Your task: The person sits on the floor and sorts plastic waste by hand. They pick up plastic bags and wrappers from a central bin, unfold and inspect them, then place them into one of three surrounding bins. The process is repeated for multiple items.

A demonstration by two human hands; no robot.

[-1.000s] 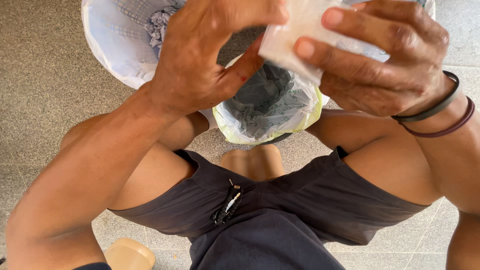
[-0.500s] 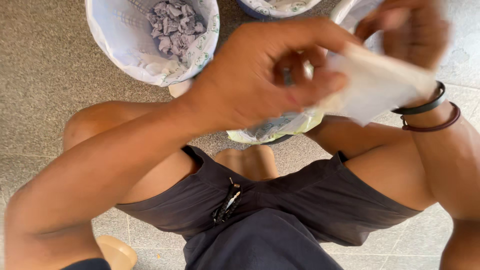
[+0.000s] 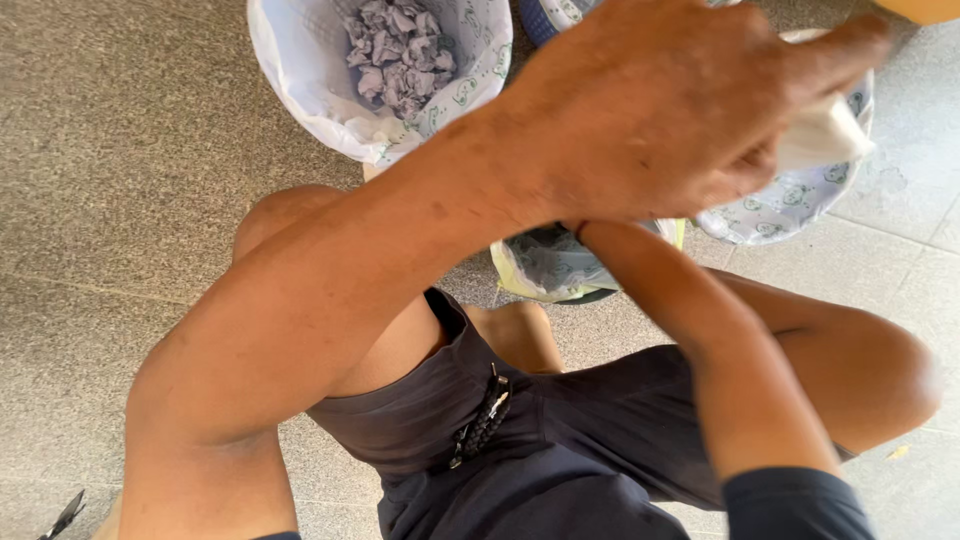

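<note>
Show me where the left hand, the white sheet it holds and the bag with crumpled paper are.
left hand (image 3: 670, 110), head view, on the back of the hand.
white sheet (image 3: 822, 135), head view, on the corner showing past the fingers.
bag with crumpled paper (image 3: 300, 75), head view, on its white left wall.

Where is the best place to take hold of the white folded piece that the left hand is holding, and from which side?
Probably at the free pointed corner of the white folded piece, coming from the right of the picture. The left hand covers the rest, and only that corner sticks out past the fingertips.
</note>
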